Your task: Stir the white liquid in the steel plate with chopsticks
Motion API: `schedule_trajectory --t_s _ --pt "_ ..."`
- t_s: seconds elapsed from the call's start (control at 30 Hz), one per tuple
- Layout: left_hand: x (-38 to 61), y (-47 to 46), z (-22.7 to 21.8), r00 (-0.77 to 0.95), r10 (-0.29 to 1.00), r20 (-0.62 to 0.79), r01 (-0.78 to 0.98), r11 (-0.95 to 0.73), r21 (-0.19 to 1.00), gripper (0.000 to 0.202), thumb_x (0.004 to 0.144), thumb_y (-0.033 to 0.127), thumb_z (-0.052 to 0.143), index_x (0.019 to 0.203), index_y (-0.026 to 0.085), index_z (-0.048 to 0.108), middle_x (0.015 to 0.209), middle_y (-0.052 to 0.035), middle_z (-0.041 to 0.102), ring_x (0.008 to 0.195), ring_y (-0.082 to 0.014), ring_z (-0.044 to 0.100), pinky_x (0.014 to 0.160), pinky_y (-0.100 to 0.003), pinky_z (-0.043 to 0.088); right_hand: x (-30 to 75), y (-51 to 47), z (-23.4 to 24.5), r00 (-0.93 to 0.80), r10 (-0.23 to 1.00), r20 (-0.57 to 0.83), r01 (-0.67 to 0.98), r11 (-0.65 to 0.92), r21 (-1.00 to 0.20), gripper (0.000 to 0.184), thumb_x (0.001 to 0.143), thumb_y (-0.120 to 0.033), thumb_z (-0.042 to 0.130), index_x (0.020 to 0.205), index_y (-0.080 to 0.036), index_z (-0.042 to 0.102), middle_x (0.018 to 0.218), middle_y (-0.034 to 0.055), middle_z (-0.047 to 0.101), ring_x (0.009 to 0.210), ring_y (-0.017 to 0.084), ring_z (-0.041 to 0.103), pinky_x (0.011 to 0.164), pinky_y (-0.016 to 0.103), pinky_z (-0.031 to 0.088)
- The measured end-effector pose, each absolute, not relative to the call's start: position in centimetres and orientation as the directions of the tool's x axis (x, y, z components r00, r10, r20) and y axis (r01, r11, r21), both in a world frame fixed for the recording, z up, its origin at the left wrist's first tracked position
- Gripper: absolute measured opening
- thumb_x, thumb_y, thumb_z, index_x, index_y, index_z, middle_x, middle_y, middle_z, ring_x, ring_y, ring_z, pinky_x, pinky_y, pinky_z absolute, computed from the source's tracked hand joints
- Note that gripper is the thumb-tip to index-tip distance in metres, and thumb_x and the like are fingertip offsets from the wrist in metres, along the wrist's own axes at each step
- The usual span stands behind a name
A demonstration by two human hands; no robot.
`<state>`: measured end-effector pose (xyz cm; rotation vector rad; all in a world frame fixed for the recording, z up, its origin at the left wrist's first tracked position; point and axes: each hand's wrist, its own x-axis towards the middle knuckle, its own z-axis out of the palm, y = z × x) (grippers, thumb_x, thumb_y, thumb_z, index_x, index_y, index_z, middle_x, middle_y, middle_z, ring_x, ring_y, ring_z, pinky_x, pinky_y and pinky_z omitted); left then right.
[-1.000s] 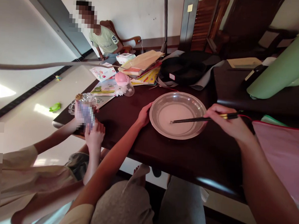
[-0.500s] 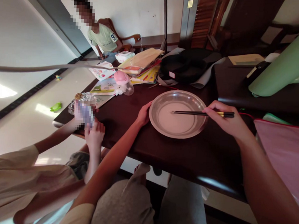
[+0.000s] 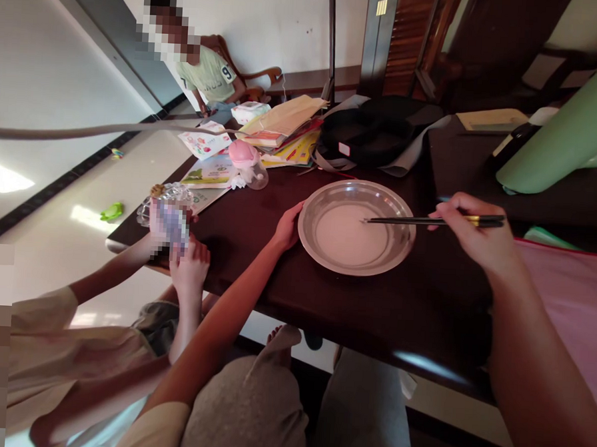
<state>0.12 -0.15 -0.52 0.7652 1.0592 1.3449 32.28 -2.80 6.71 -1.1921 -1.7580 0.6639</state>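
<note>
A round stainless steel basin (image 3: 310, 247) with a cloudy, whitish content stands on the dark table. My left hand (image 3: 287, 228) grips its left side; some of its fingers are hidden by the basin's wall. In my right hand (image 3: 471, 229), to the right of the basin, is a pair of black chopsticks (image 3: 419, 221) with gold bands near the thick end. The chopsticks lie almost level across the basin's right rim, their thin tips over the whitish content. Whether the tips touch it I cannot tell.
Beside me on the left, another person's hands (image 3: 189, 261) hold a blurred-out object. Behind the basin are a pink-topped bottle (image 3: 245, 155), stacked books (image 3: 283, 126) and a black bag (image 3: 378, 131). A green cylinder (image 3: 558, 137) stands right. Another person (image 3: 209, 72) sits at the back.
My right hand has moved to the right with the chopsticks, so their tips have shifted right over the basin. My left hand and the basin have stayed in place.
</note>
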Motion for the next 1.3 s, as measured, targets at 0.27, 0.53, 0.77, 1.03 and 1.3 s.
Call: schedule_trajectory --t_s 0.27,0.53,0.77,1.03,1.3 --pt "0.2 -0.2 -0.5 -0.087 0.985 -0.150 -0.372 0.107 0.922 0.025 0.086 0.027 0.051 0.092 0.018 0.074 0.100 -0.0052 0.075 0.115 -0.0261 0.060 0.102 -0.038 0.043 31.2 -3.2 6.7 -0.357 0.880 0.312 0.419 0.450 -0.789 0.020 0.086 -0.033 0.059 0.069 -0.023 0.059 0.067 -0.0007 0.057 0.064 0.015 0.052 0.062 0.030 0.037" --pt "0.2 -0.2 -0.4 -0.083 0.985 -0.150 -0.365 0.110 0.924 0.026 0.087 0.028 0.050 0.094 0.018 0.073 0.100 -0.0059 0.074 0.115 -0.0264 0.060 0.102 -0.039 0.044 32.2 -3.1 7.0 -0.261 0.912 0.317 0.374 0.398 -0.838 0.027 0.090 -0.033 0.053 0.067 -0.022 0.062 0.064 0.0011 0.058 0.065 0.016 0.053 0.064 0.031 0.039" --pt "0.3 -0.2 -0.3 -0.072 0.989 -0.132 -0.366 0.097 0.926 0.029 0.089 0.025 0.046 0.096 0.017 0.073 0.098 -0.0053 0.075 0.115 -0.0261 0.060 0.102 -0.039 0.043 32.1 -2.7 6.5 -0.195 0.906 0.376 0.444 0.423 -0.790 0.025 0.088 -0.037 0.057 0.066 -0.024 0.057 0.066 0.0005 0.059 0.066 0.018 0.054 0.065 0.033 0.039" --pt "0.2 -0.2 -0.5 -0.079 0.990 -0.119 -0.360 0.083 0.929 0.027 0.088 0.026 0.049 0.094 0.018 0.074 0.100 -0.0053 0.075 0.115 -0.0266 0.061 0.101 -0.039 0.044 31.3 -3.1 6.6 -0.358 0.880 0.312 0.421 0.450 -0.788 0.022 0.088 -0.036 0.057 0.069 -0.025 0.061 0.068 0.0001 0.058 0.065 0.017 0.054 0.061 0.032 0.039" --pt "0.2 -0.2 -0.5 -0.066 0.991 -0.114 -0.374 0.081 0.924 0.027 0.088 0.024 0.048 0.089 0.016 0.073 0.094 -0.0051 0.075 0.112 -0.0243 0.062 0.102 -0.036 0.042 32.6 -2.9 6.7 -0.230 0.914 0.335 0.360 0.400 -0.843 0.031 0.091 -0.042 0.053 0.067 -0.025 0.062 0.062 0.0009 0.059 0.064 0.019 0.056 0.065 0.034 0.040"
